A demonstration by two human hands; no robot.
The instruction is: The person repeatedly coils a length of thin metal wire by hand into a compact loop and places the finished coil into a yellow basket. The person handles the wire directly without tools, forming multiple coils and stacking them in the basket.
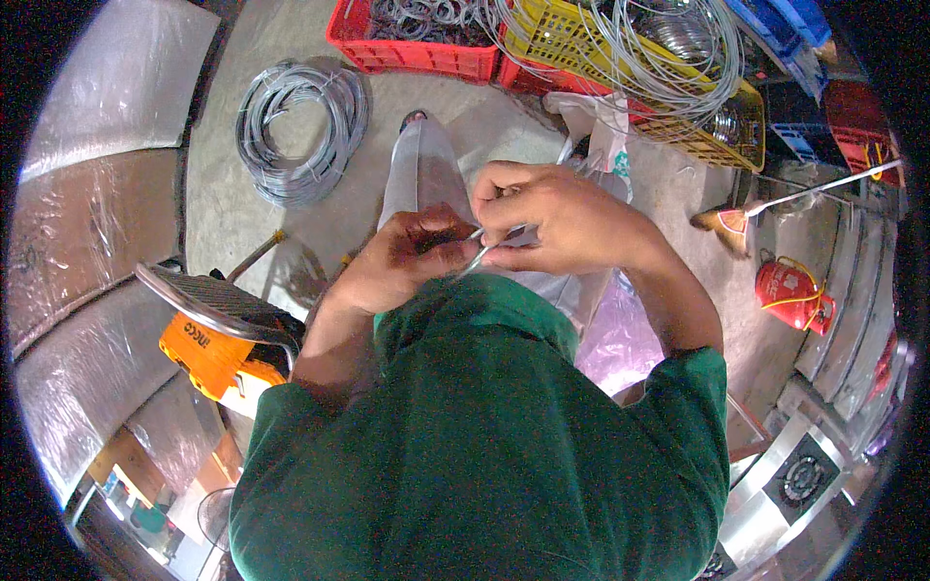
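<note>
In front of my lap, my left hand (397,257) pinches a thin grey wire (472,262) between thumb and fingers. Close on its right, my right hand (562,218) grips the same strand with curled fingers. A short piece of it shows between the two hands and slants down toward my green shirt (475,416). My fingers hide the rest, so I cannot make out its ends. Beyond my left hand, a large coil of grey wire (254,136) lies on the concrete floor.
Ahead stand a red crate (417,58) of grey rings and a yellow crate (697,140) with loose wire loops over it. To the right are a broom (727,228) and a red fire extinguisher (792,293). An orange-and-black machine (208,351) stands left, near plastic-wrapped stacks (87,218).
</note>
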